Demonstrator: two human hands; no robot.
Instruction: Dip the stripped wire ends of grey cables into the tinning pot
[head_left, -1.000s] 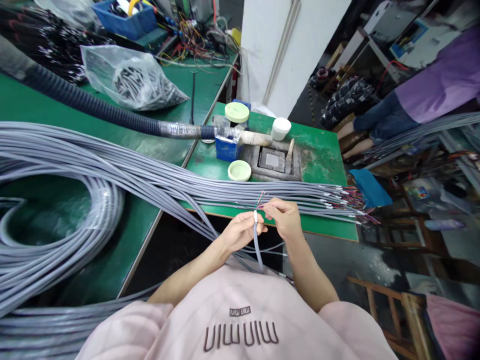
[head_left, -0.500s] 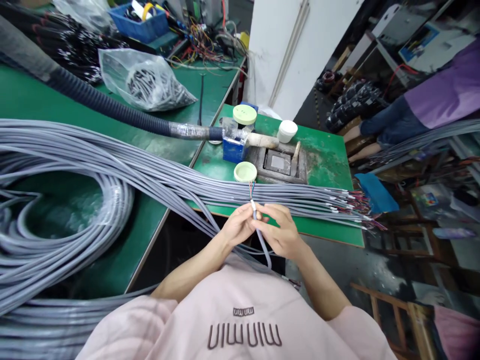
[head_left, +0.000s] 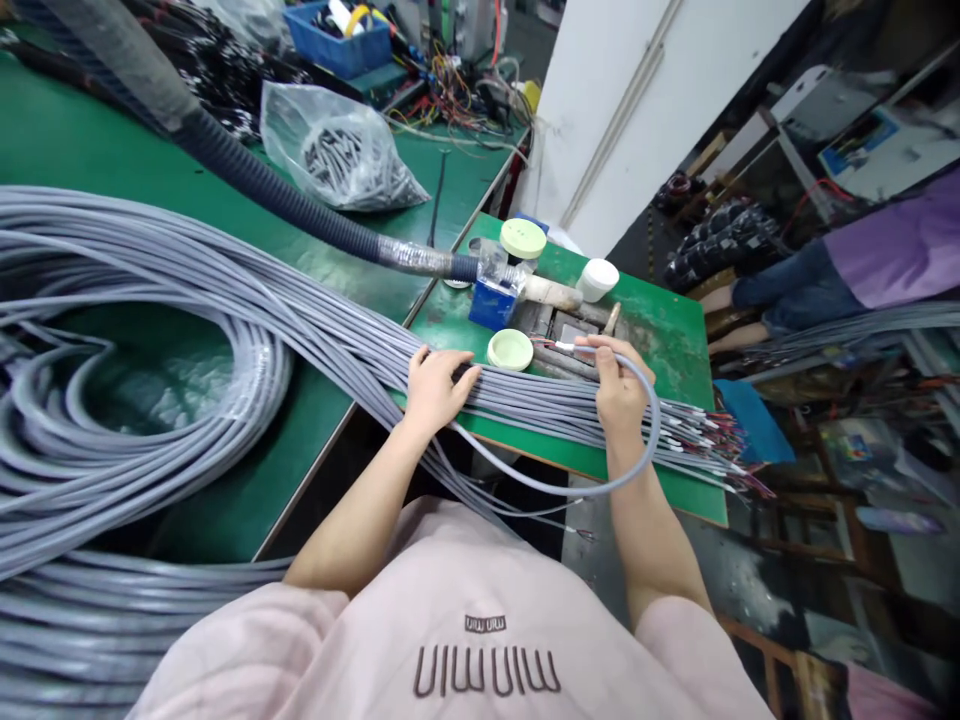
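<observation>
My right hand (head_left: pixel 624 398) pinches a grey cable (head_left: pixel 651 440) close to its stripped end. Thin coloured wires (head_left: pixel 543 343) stick out of that end and point left, just beside a pale green round dish (head_left: pixel 511 350). From my right hand the cable loops down and back left to below my left hand (head_left: pixel 436 392). My left hand lies with fingers apart on a thick bundle of grey cables (head_left: pixel 525 392). Behind the wire end is a stained, square-framed metal pot (head_left: pixel 559 325), partly hidden by the cable and my right hand.
A ribbed hose (head_left: pixel 300 215) reaches across the bench to a blue box (head_left: pixel 491 305). A white tub (head_left: pixel 598 280) and a pale green lid (head_left: pixel 523 238) stand behind. Coiled cables (head_left: pixel 262 380) fill the left. A bag of short grey pieces (head_left: pixel 341 150) lies farther back. Another person stands at right.
My right hand has carried the cable end right and forward, turning its wires to the left. My left hand has let go of the cable end and moved left onto the bundle.
</observation>
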